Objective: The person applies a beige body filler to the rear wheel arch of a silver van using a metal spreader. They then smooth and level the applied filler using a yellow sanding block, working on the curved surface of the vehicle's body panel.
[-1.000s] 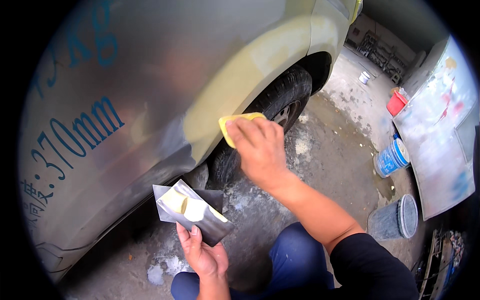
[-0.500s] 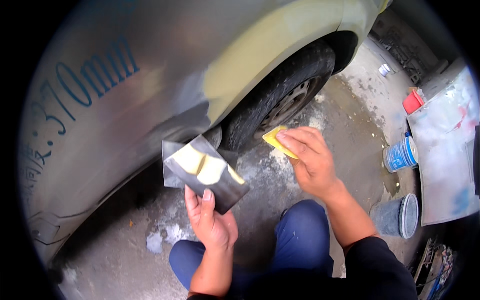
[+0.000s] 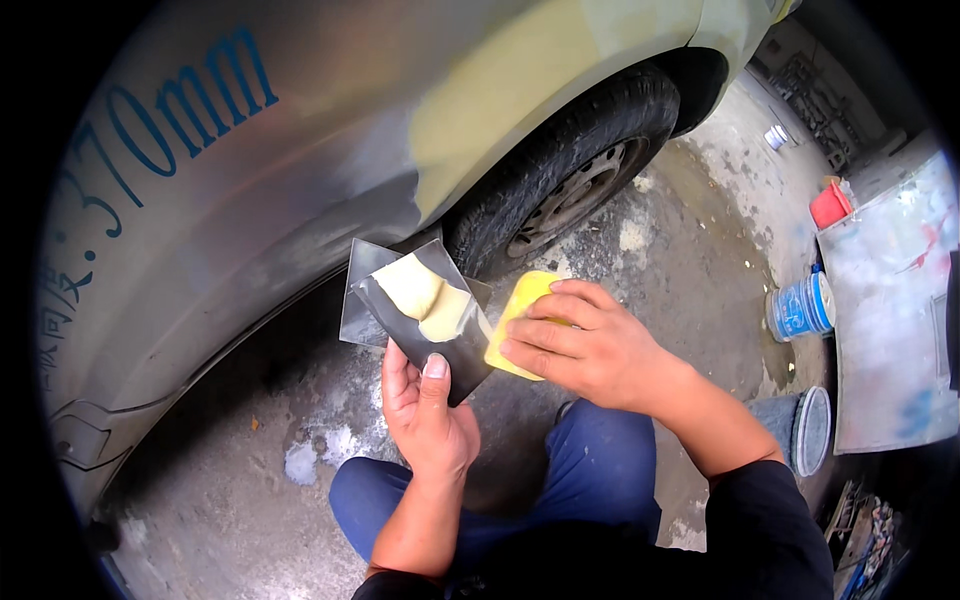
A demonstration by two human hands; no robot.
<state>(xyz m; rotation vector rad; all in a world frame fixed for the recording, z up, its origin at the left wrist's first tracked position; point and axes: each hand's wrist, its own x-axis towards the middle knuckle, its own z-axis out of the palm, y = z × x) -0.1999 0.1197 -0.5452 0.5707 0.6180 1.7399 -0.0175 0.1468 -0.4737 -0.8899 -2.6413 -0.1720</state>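
My left hand (image 3: pixel 430 415) grips a dark flat mixing board (image 3: pixel 458 362), thumb on top. On the board lies pale yellow putty (image 3: pixel 408 286) in two thick patches; a clear sheet (image 3: pixel 357 308) sticks out at its far left corner. Between the fingers of my right hand (image 3: pixel 595 345) is a yellow spreader (image 3: pixel 517 322), its left edge at the board's right edge. Ahead is a vehicle's body panel (image 3: pixel 300 215), grey at left, with a coat of dull yellow (image 3: pixel 520 90) around the wheel arch.
A tyre and wheel (image 3: pixel 590 195) stand under the arch, beyond my hands. On the right are a blue-and-white bucket (image 3: pixel 797 308), a grey bucket (image 3: pixel 790 425), a red container (image 3: pixel 829 204) and a paint-stained pale panel (image 3: pixel 890 330). The concrete floor (image 3: pixel 250 500) has white splotches.
My right hand has moved left and down, bringing the spreader to the board's right edge. The board has shifted slightly, and the putty strip at its right edge no longer shows there.
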